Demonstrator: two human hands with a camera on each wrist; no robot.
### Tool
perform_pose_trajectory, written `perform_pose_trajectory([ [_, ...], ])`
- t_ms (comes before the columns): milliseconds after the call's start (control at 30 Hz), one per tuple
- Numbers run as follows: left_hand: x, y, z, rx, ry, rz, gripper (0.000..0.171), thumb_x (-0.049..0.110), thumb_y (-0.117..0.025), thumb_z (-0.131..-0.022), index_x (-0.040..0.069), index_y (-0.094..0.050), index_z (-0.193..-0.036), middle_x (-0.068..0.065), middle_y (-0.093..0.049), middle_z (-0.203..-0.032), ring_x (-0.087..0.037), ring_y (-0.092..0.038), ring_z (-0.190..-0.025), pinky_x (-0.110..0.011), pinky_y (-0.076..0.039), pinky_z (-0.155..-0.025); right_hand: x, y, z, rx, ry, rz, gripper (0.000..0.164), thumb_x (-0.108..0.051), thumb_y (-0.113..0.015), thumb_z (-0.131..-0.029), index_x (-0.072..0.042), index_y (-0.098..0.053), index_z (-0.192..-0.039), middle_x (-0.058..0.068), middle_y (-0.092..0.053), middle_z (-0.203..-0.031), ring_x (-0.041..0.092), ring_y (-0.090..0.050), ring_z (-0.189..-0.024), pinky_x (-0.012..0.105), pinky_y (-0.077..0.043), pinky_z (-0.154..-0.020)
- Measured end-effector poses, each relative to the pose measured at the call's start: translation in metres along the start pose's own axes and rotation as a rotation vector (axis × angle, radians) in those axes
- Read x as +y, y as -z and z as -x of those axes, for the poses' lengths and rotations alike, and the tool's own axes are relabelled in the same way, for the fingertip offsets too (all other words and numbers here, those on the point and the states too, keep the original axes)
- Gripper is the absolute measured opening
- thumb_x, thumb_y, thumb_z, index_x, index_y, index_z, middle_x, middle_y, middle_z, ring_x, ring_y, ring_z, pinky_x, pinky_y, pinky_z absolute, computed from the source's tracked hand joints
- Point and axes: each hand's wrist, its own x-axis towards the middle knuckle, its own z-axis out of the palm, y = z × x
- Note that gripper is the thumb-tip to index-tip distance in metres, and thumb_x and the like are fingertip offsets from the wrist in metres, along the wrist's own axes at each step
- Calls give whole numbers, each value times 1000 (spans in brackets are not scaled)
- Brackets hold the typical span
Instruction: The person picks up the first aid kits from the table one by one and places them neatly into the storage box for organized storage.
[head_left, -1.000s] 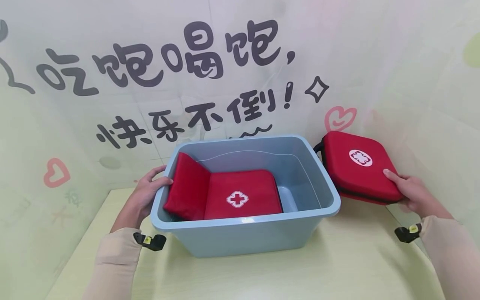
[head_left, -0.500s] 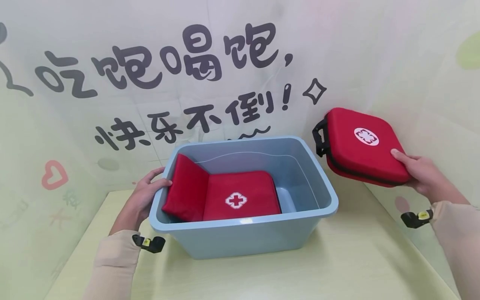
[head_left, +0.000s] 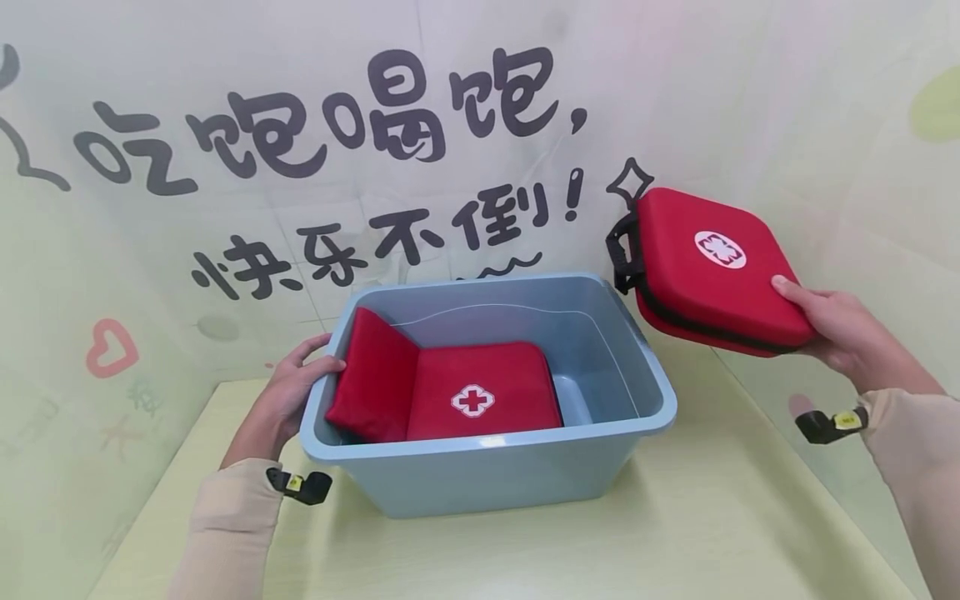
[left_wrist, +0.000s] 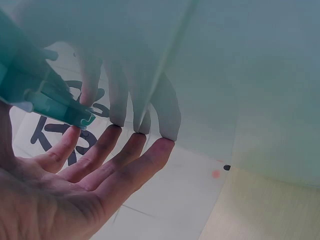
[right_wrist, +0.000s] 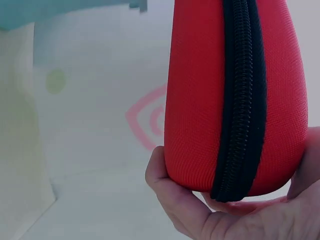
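Note:
At the bin's left side, my left hand (head_left: pixel 288 387) holds the rim, thumb over the edge. In the left wrist view its fingertips (left_wrist: pixel 162 145) touch the bin's outer wall. The light blue plastic bin (head_left: pixel 495 475) stands on the table. Inside it lies a red first aid pouch (head_left: pixel 517 375) with a white cross emblem, and a plain red panel (head_left: pixel 378 375) leans up against the left wall. Up at the right, my right hand (head_left: pixel 843 329) grips a zipped red first aid case (head_left: pixel 697 258) by its near right corner, tilted in the air. Its black handle (head_left: pixel 624 254) points left.
Bare bin floor (head_left: pixel 573 400) shows right of the pouch. The pale wooden table (head_left: pixel 712 517) extends in front and to the right. A printed wall sheet (head_left: pixel 420 167) with dark lettering encloses the back and sides.
My right hand has lifted the first aid case from beside the bin's right end to above rim height, lately shifting slightly left. The left hand and bin stay put.

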Motion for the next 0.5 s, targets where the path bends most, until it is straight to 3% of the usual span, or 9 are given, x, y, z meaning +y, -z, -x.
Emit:
perform_pose_trajectory([
  [200, 0, 1, 1, 7, 2, -5, 69, 27, -55, -99, 20, -19, -159, -25, -31, -151, -43, -45, -126, -41, -55, -89, -10, -30, 5, -45, 33, 12, 36, -44, -62, -96, -17, -50, -117, -4, -70, -85, 16, -69, -77, 28, -59, -71],
  [367, 0, -1, 0, 9, 1, 6, 69, 26, -55, -99, 20, -20, -159, -24, -31, -151, -41, -46, -125, -39, -55, -88, -13, -57, 7, -60, 77, 103, 72, -45, -59, -97, -3, -32, -148, -6, -69, -85, 14, -68, -77, 27, -59, -72],
  [500, -1, -2, -1, 6, -3, 18, 69, 24, -55, -99, 20, -20, -159, -24, -32, -150, -37, -49, -121, -36, -56, -86, -15, -77, 10, -63, 103, 241, 89, -50, -53, -98, 4, -13, -156, -12, -66, -86, 10, -66, -81, 24, -57, -75],
])
